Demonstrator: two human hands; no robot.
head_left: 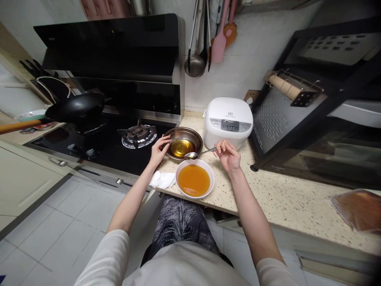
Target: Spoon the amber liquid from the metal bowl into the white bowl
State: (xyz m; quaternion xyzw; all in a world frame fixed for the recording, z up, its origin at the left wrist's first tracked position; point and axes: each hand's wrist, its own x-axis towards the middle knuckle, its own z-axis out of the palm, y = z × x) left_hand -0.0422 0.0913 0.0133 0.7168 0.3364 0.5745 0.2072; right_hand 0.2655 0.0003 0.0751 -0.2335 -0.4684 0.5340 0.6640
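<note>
My right hand (228,155) pinches the handle of a metal spoon (191,156). The spoon's bowl is over the near edge of a metal bowl (195,137), close to the far rim of a white bowl. Dark golden liquid (182,148) lies in the metal bowl. My left hand (160,150) is at that bowl's left rim, its bent fingers and thumb gripping the edge. Nearest my body stands the white bowl (212,178), filled well up with orange-brown liquid (194,180). A crumpled white cloth or tissue (163,180) lies to its left.
A white rice cooker (228,119) stands behind my right hand. The gas hob (116,155) is at left, with a burner (139,134) and a black wok (77,106). A dark metal rack (268,119) rises at right. Kitchen tools hang above, including a ladle (195,65).
</note>
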